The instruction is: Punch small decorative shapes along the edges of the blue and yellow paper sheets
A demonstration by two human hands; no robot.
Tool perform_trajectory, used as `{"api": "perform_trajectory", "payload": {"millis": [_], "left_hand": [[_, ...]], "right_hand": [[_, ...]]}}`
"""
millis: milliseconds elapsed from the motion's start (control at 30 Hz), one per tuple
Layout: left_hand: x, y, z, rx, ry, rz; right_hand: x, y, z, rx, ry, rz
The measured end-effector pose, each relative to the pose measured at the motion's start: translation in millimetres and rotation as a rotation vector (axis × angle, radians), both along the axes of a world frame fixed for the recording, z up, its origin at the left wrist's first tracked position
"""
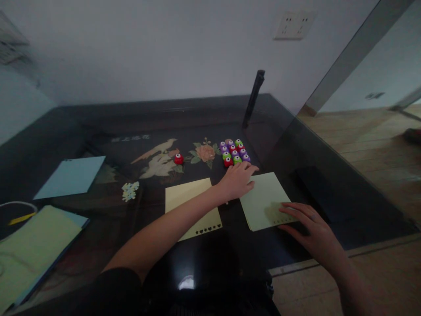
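Note:
My left hand [238,180] reaches across a pale yellow sheet of paper [192,191] to the upper left corner of a pale green sheet of paper [263,197]. Its index finger and thumb are apart, with nothing visible between them. At the lower right corner of the green sheet, my right hand [309,224] has its fingers on top and its thumb at the near edge. Small heart and star shapes line the near edge of the yellow sheet. Just beyond my left hand stand several small craft punches [234,150] in red, green and purple, with eye-like tops.
A single red craft punch [178,159] stands apart on the dark glossy table [200,118]. Left of it lie small paper cut-outs [130,191] and a blue sheet [74,175]. More yellow and blue paper [36,250] rests at the near left. A black post [253,98] rises behind.

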State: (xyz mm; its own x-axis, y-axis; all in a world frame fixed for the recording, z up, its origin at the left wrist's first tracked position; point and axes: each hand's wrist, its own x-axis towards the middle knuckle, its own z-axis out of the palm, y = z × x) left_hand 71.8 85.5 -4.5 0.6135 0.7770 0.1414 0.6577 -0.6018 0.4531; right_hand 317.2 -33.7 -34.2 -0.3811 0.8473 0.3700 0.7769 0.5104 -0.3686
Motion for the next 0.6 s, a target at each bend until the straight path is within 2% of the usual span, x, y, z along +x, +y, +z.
{"api": "perform_trajectory", "payload": {"millis": [67, 133, 167, 267, 367, 467, 600], "left_hand": [[-27.5, -0.7, 7.8, 0.029, -0.121, -0.050], [-64.1, -0.8, 12.4, 0.035, -0.206, 0.007], [-84.5, 0.0, 12.9, 0.044, -0.218, 0.085], [-145.5, 6.8, 6.6, 0.082, -0.219, 0.434], [-189.5, 16.7, -7.4, 0.089, -0.188, 0.618], [-205.4, 24.3, -21.4, 0.070, -0.149, 0.681], [-198.9, 29.7, -33.7, 0.060, -0.110, 0.687]], "right_hand": [[-1.3, 0.3, 1.8, 0.045, 0.017, -0.007], [-5.9, 1.8, 4.3, 0.071, 0.030, -0.009], [-9.8, 3.3, 5.8, 0.073, 0.034, -0.003], [-28.8, 11.8, 11.1, 0.050, 0.035, 0.034], [-58.1, 25.1, 20.6, 0.031, 0.044, 0.117], [-92.2, 40.5, 36.4, 0.005, 0.042, 0.243], [-133.6, 65.6, 58.5, -0.129, -0.030, 0.324]]}}
